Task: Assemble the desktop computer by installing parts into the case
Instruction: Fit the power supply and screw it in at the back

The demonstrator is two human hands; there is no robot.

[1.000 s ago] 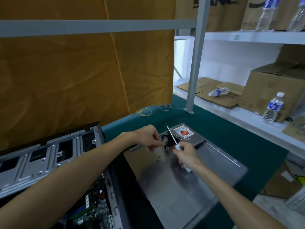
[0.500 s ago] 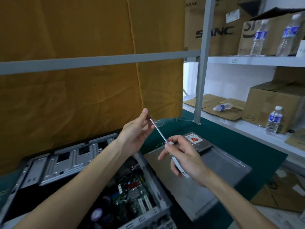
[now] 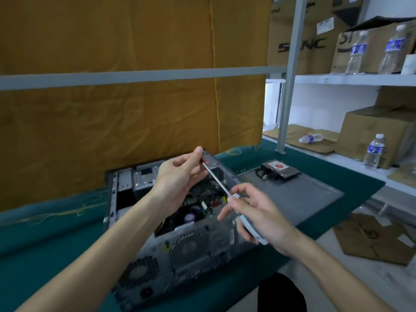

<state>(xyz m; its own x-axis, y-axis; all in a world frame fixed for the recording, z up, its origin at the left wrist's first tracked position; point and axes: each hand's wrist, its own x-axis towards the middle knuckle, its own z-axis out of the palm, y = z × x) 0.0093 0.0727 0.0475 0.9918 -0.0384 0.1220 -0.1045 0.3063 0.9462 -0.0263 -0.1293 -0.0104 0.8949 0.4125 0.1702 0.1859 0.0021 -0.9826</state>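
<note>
You're gripping the screwdriver handle in your right hand and pinching its tip with your left hand, both hovering over the open case. The drive is sitting on the panel, well off beyond your right hand.

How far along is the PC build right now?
Done: the board sits inside the open case. In hand: the right hand holds the screwdriver, and the left hand pinches its tip. Left: the drive lies on the side panel, not yet installed.
</note>
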